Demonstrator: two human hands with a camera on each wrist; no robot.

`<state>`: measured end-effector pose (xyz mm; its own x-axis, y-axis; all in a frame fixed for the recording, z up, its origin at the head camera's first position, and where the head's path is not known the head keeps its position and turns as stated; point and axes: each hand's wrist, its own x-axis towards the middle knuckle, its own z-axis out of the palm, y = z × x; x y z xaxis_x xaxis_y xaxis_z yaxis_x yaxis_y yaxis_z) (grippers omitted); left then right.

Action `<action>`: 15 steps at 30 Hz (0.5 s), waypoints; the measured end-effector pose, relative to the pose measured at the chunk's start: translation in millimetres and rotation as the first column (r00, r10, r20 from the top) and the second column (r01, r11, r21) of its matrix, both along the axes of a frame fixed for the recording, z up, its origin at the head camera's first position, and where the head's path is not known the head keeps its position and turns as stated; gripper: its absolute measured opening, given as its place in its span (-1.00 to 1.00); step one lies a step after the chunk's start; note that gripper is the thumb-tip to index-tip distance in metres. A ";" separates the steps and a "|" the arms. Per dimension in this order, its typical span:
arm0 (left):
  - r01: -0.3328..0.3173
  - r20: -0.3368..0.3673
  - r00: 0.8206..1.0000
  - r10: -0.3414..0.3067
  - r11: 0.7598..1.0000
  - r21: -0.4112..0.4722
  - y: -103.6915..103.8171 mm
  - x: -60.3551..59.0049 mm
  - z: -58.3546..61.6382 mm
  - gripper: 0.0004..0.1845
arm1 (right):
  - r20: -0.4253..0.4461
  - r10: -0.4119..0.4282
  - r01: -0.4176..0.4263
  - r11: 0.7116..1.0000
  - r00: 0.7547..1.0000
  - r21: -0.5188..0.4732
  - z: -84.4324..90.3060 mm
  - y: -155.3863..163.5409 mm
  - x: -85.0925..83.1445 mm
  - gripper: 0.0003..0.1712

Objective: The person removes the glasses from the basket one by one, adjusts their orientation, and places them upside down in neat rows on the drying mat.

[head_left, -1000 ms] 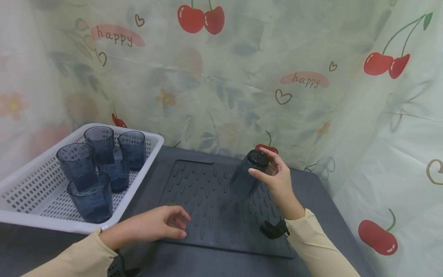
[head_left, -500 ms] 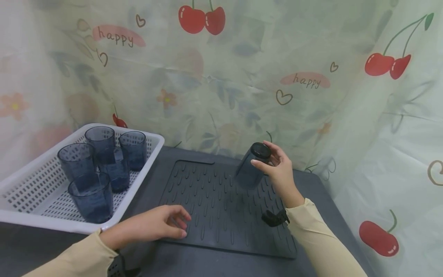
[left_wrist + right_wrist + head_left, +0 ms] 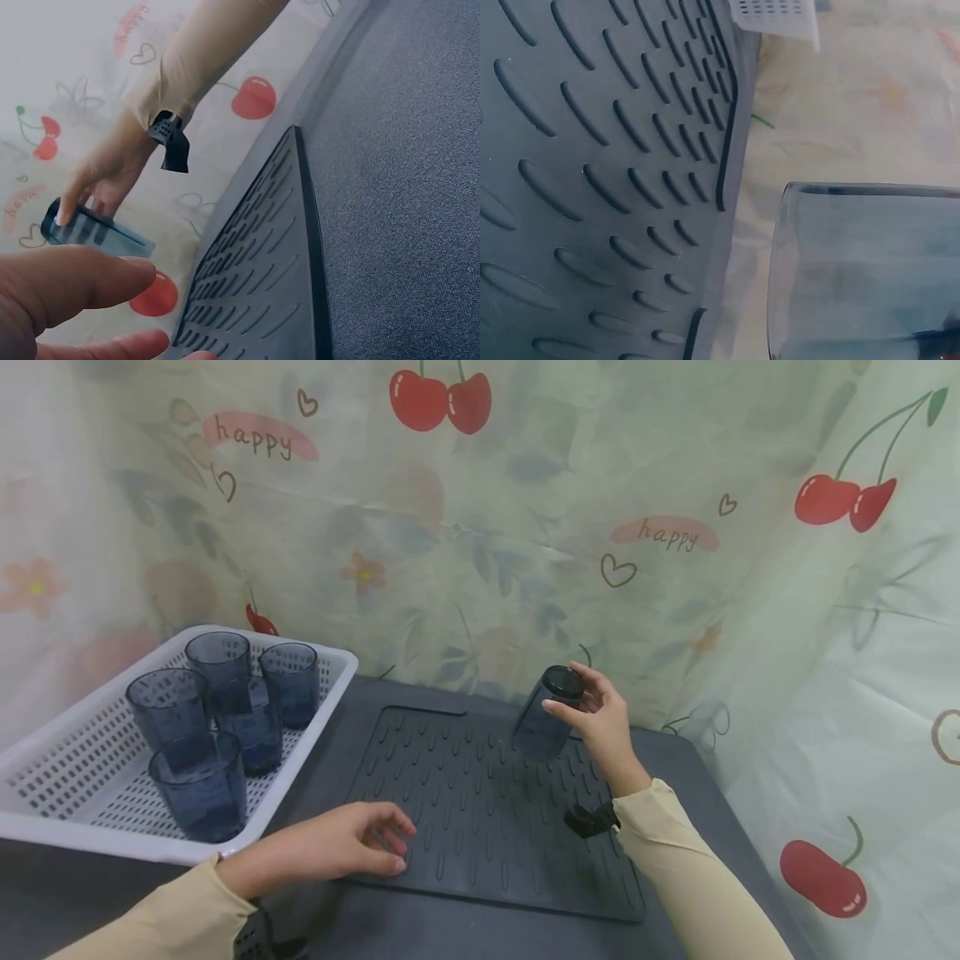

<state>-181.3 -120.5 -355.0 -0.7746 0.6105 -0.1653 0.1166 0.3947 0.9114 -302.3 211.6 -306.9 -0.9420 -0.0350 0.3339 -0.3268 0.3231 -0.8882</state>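
head view: a blue tumbler is gripped upside down and tilted by the right hand, fingers curled round its base, held above the far right part of the ribbed drying mat, at 1 o'clock from mat centre. the left hand is rested on the mat's near left edge at 7 o'clock, fingers loosely curled, nothing held. five more tumblers are seen upright in a white basket at 9 o'clock. a cherry-print curtain is seen behind.

left wrist view: loose left fingers are seen up close; the tumbler is seen in the right hand beyond the mat.

right wrist view: the tumbler's open rim is seen above the mat, no contact visible; the basket corner is at 12 o'clock.
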 end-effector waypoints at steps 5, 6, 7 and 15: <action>-0.006 -0.003 1.000 0.006 1.000 -0.006 0.4 0.0 1.2 -0.55 | 0.030 -0.004 0.004 1.000 1.000 -0.021 -2.4 0.2 -3.5 -0.17; -0.008 0.004 1.000 0.008 1.000 -0.007 0.7 -0.1 1.4 -0.55 | 0.035 -0.005 0.006 1.000 0.999 -0.027 -3.0 0.5 -4.4 -0.17; -0.011 0.006 1.000 0.011 1.000 -0.008 0.9 -0.1 1.7 -0.55 | 0.038 -0.008 0.010 0.999 0.999 -0.033 -3.8 1.0 -5.6 -0.17; -0.008 0.009 1.000 0.008 1.000 -0.005 0.5 0.9 1.7 -0.56 | 0.053 -0.054 0.056 0.997 0.997 -0.045 -15.6 8.4 -19.9 -0.15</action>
